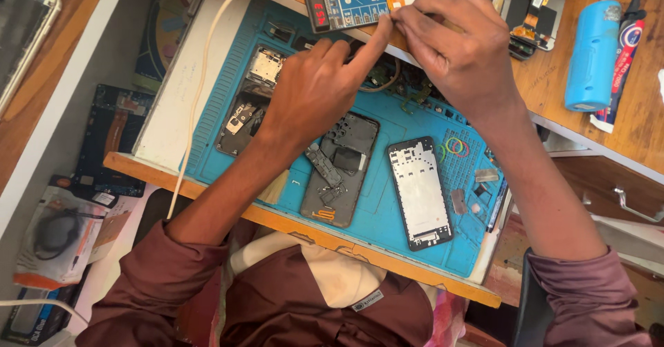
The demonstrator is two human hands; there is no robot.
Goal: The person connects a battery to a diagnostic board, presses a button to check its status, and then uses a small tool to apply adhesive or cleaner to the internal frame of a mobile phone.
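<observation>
Pretty cramped setup: a brown wooden counter (553, 84) runs along the top right, with a pale pulled-out wooden drawer tray (173, 105) edged in light wood below it. A second wooden surface with a white edge (41, 112) sits at left. Bright, even daylight falls on everything.

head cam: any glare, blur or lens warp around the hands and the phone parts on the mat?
Head view: soft daylight, no hard glare; left hand and right hand sharp, faint shadows under them on the blue mat; white-framed phone panel crisp; edges bow slightly, wide-angle; blue cylinder brightly lit.
</observation>
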